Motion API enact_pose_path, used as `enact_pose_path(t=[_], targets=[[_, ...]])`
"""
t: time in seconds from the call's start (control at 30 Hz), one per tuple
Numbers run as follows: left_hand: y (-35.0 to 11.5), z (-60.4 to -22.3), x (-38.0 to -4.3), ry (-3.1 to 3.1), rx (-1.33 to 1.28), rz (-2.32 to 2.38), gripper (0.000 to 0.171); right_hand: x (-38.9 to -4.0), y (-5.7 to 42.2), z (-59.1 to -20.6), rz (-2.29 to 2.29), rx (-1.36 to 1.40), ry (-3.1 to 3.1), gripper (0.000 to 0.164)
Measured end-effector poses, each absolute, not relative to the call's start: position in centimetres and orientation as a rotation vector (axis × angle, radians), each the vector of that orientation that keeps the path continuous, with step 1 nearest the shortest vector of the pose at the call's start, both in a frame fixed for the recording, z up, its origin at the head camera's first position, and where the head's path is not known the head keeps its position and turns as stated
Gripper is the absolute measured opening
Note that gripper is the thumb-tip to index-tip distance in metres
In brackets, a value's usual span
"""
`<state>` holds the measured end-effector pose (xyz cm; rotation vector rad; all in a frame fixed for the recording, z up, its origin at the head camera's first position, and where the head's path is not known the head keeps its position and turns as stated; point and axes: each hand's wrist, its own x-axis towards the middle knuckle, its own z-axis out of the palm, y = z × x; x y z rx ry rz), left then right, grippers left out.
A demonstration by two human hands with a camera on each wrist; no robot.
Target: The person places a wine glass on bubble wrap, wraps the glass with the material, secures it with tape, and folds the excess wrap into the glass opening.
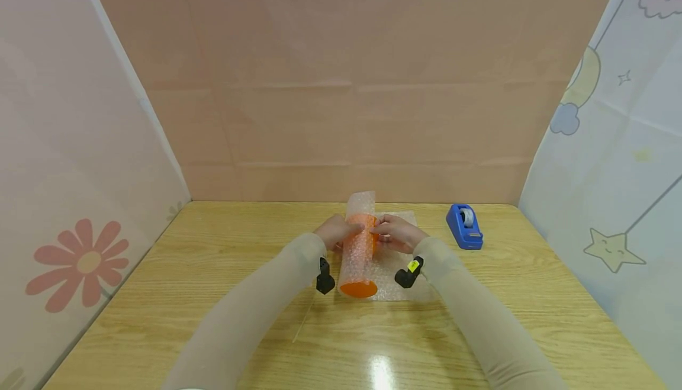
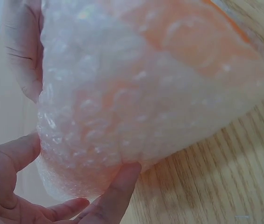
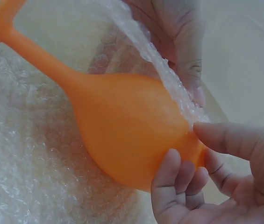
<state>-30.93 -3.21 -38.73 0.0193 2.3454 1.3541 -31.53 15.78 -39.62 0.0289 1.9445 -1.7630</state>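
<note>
An orange wine glass [image 3: 122,126] lies on its side on a sheet of bubble wrap [image 1: 391,274], its round foot toward the person. One side of the wrap is drawn up over the bowl and stem. My left hand [image 1: 334,230] holds this raised wrap from the left, thumb and fingers spread around the covered bowl. On the other side my right hand [image 1: 399,233] grips the glass near its rim. Its thumb presses the wrap's edge [image 3: 176,95] against the bowl, with the other fingers curled beneath.
A blue tape dispenser [image 1: 465,227] with a roll of tape stands on the wooden table [image 1: 240,230], right of the hands. A pink-beige backdrop [image 1: 351,112] rises behind the table, and patterned panels flank both sides. Small black cameras are strapped at both wrists.
</note>
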Motion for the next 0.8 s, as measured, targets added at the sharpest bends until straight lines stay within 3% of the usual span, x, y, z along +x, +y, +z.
enact_pose_path(t=[0.8], targets=[[-3.81, -38.79, -31.16, 2.274, 0.044, 1.371, 0.049, -31.71, 15.96, -40.36, -1.737, -0.012, 1.981, 0.025]])
